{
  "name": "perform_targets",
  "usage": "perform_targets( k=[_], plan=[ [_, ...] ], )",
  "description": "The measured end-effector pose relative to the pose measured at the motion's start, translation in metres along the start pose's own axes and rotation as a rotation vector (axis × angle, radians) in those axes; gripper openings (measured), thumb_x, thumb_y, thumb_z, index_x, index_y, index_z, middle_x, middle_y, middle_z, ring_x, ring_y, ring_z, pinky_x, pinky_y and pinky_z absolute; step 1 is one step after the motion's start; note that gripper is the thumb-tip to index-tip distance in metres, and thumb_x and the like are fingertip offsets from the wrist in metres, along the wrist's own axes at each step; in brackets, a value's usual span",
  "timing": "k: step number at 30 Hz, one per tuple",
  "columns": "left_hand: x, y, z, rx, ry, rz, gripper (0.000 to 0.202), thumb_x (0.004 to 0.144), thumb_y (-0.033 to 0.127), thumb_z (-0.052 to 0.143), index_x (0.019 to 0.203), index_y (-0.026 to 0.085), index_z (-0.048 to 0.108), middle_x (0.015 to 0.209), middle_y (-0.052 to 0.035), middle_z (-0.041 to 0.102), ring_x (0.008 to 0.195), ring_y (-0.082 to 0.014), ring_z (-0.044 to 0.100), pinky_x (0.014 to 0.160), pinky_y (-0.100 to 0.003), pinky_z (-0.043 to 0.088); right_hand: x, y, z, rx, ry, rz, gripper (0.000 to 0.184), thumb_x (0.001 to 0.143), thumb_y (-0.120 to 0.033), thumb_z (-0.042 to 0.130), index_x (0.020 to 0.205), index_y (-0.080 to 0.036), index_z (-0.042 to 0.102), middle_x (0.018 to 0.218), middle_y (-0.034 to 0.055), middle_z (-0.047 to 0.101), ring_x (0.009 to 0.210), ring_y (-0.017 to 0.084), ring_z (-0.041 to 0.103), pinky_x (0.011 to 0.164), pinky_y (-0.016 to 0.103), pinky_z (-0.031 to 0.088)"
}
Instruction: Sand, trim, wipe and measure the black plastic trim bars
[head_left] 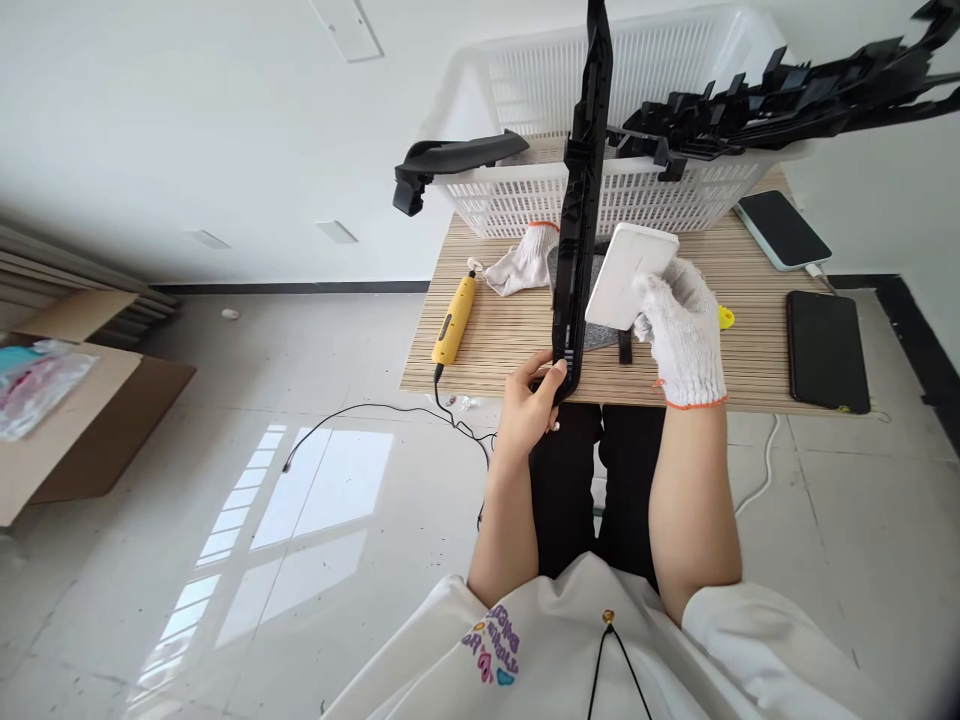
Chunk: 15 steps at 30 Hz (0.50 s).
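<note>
My bare left hand grips the near end of a long black plastic trim part, which stands tilted up over the small wooden table. My right hand wears a white knit glove and is closed on a white block held against the side of the black part. A grey pad lies on the table under them.
A white plastic basket at the table's far edge carries several black trim parts. A yellow tool with a cord and a spare white glove lie to the left. Two phones rest on the right. Cardboard boxes sit on the floor to the left.
</note>
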<state>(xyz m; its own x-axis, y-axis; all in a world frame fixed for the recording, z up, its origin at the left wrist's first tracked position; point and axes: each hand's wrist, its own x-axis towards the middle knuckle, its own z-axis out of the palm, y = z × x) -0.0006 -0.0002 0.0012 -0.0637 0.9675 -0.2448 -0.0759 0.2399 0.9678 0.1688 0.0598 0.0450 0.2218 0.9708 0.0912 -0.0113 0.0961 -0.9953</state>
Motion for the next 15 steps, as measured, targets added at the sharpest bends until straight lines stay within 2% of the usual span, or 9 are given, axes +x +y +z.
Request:
perform_targets(
  k=[3, 6, 8, 10, 13, 15],
  plan=[
    [-0.0001, 0.0002, -0.0001, -0.002, 0.003, 0.001, 0.038, 0.087, 0.042, 0.068, 0.113, 0.016, 0.066, 0.078, 0.0014, 0.064, 0.031, -0.0007, 0.039, 0.029, -0.018, 0.029, -0.0022, 0.0009, -0.0044, 0.051, -0.022, 0.017, 0.024, 0.08, -0.048, 0.07, 0.088, -0.027, 0.061, 0.063, -0.0042, 0.045, 0.043, 0.008, 0.031, 0.037, 0.023, 0.022],
    [0.0, 0.0006, -0.0001, 0.001, -0.005, 0.003, 0.038, 0.087, 0.042, 0.067, 0.114, 0.015, 0.066, 0.078, 0.0018, 0.063, 0.031, -0.0006, 0.039, 0.029, -0.018, 0.029, -0.0046, 0.0018, -0.0081, 0.117, -0.02, -0.016, 0.021, 0.082, -0.045, 0.07, 0.085, -0.026, 0.061, 0.053, -0.0067, 0.038, 0.037, 0.008, 0.031, 0.032, 0.021, 0.019],
    [0.0002, 0.0008, 0.0, -0.001, -0.006, -0.001, 0.037, 0.087, 0.041, 0.067, 0.115, 0.015, 0.066, 0.078, 0.0023, 0.063, 0.031, -0.0004, 0.039, 0.029, -0.018, 0.029, -0.0057, 0.0009, -0.0098, 0.158, -0.033, -0.032, 0.021, 0.083, -0.044, 0.069, 0.092, -0.026, 0.063, 0.056, -0.0063, 0.047, 0.035, 0.007, 0.034, 0.029, 0.02, 0.019],
    [0.0003, 0.0008, 0.0, -0.004, -0.002, -0.002, 0.037, 0.087, 0.041, 0.067, 0.114, 0.016, 0.066, 0.074, 0.0035, 0.061, 0.031, -0.0006, 0.038, 0.029, -0.017, 0.029, -0.0061, -0.0005, -0.0105, 0.186, -0.098, -0.042, 0.028, 0.085, -0.042, 0.067, 0.109, -0.029, 0.063, 0.061, -0.0061, 0.056, 0.034, 0.008, 0.041, 0.028, 0.019, 0.021],
    [0.0004, 0.0005, 0.0, -0.004, -0.003, 0.003, 0.036, 0.087, 0.041, 0.067, 0.113, 0.016, 0.066, 0.07, 0.005, 0.058, 0.031, -0.001, 0.039, 0.029, -0.017, 0.028, -0.0047, 0.0001, -0.0091, 0.238, -0.213, -0.015, 0.046, 0.086, -0.036, 0.062, 0.132, -0.03, 0.055, 0.069, -0.0043, 0.065, 0.042, 0.012, 0.055, 0.032, 0.019, 0.033],
    [0.0006, 0.0005, 0.0002, -0.004, -0.009, 0.005, 0.035, 0.088, 0.041, 0.067, 0.113, 0.016, 0.067, 0.07, 0.0046, 0.059, 0.03, -0.0009, 0.039, 0.029, -0.017, 0.028, -0.0028, 0.0029, -0.006, 0.222, -0.241, 0.003, 0.047, 0.089, -0.038, 0.056, 0.134, -0.026, 0.053, 0.081, 0.0002, 0.069, 0.047, 0.011, 0.057, 0.037, 0.02, 0.04]
  ],
)
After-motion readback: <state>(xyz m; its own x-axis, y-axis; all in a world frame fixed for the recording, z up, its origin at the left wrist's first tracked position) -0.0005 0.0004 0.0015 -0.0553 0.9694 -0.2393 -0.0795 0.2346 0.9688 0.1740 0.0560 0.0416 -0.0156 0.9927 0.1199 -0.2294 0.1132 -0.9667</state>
